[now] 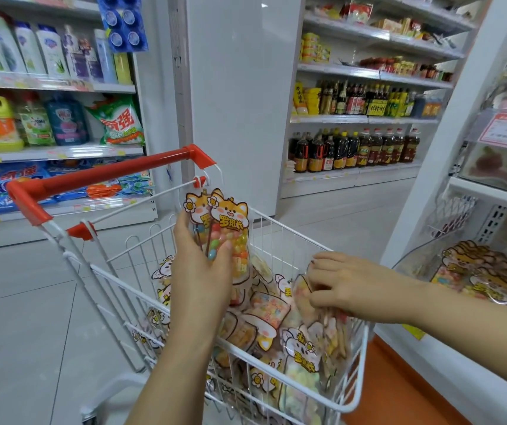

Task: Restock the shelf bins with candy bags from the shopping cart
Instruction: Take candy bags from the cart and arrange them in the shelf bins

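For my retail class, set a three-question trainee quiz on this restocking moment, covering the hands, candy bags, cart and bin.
1. True or false: the left hand holds cat-printed clear plastic candy bags upright above the white wire shopping cart with the red handle.
2. Choose one: the right hand is A) holding a bottle, B) gripping bags inside the cart, C) hanging idle.
3. Fill in: the clear shelf bin with matching bags is on the person's ____ side.
Key: 1 true; 2 B; 3 right.
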{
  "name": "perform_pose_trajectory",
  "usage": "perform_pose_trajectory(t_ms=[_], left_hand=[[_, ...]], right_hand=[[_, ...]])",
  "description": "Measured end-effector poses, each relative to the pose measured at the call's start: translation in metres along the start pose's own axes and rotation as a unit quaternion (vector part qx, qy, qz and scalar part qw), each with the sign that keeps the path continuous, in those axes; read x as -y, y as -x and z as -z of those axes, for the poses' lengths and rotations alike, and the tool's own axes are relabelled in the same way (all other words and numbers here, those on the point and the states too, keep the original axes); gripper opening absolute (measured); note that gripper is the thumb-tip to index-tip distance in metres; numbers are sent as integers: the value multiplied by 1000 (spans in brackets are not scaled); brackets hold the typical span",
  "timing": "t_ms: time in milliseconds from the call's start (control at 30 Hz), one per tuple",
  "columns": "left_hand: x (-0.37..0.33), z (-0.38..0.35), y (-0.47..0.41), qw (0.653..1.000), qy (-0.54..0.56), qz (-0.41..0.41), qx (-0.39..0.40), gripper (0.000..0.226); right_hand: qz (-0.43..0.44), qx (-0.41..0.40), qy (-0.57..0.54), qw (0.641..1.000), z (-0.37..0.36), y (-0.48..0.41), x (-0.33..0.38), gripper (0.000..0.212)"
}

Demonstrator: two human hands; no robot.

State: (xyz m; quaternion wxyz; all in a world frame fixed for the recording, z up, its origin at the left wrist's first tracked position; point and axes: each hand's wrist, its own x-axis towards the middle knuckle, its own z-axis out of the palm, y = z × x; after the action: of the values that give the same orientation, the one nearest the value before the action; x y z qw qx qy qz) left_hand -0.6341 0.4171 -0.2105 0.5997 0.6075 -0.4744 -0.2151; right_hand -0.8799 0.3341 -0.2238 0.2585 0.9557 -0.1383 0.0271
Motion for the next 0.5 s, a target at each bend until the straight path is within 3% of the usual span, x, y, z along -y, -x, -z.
perform_pose_trajectory(t_ms=[133,200,267,300,333,400,433,500], left_hand=[[-3,-1,1,1000,2,-3,-5,75],[-3,-1,1,1000,3,-2,-7,74],[-2,0,1,1000,2,-3,-7,73],[-1,0,1,1000,2,-3,-7,73],[-1,2,0,1000,4,-2,-9,73],[2,3,-3,1000,18,10,-11,73],[2,3,-4,999,32,21,-5,72],[3,1,-3,996,73,50,25,68]], right_hand=[[-58,-121,-16,991,13,14,-5,14],[-113,-167,-40,979,13,19,-5,20],[-197,-184,-119,956,13,19,0,28],[-252,-201,-207,924,17,17,7,27],[-318,-228,-322,862,23,13,14,26],[-409,-261,-558,673,36,2,24,27],[-429,-264,-634,588,37,-3,26,29],[-446,-265,-720,462,36,-11,30,29]])
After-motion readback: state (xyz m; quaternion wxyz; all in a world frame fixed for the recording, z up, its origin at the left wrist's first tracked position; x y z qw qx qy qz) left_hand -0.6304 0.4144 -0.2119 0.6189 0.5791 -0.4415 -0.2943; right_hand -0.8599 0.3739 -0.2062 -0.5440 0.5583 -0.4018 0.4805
